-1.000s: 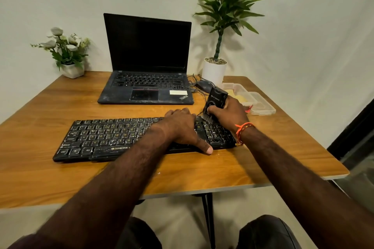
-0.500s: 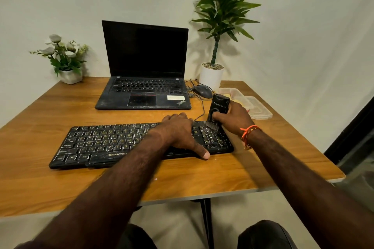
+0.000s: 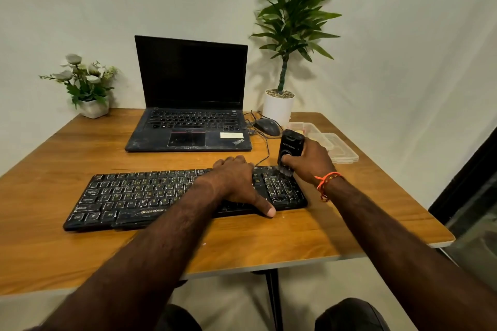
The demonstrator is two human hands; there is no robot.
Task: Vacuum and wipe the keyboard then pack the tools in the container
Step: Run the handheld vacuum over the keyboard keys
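Right hand [image 3: 312,160] grips vacuum [image 3: 290,146] upright, brush down.

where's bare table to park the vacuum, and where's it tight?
Free: the wide strip of table before the keyboard, and the patch left of the laptop. Crowded: far right corner, with mouse, cable, container and white pot.

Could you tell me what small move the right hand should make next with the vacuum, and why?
Probably draw the handheld vacuum leftward along the top key rows. The right hand holds its brush on the far right corner of the keyboard, pale dust still speckles the keys to the left, and the left hand lies flat on the keyboard, steadying it.
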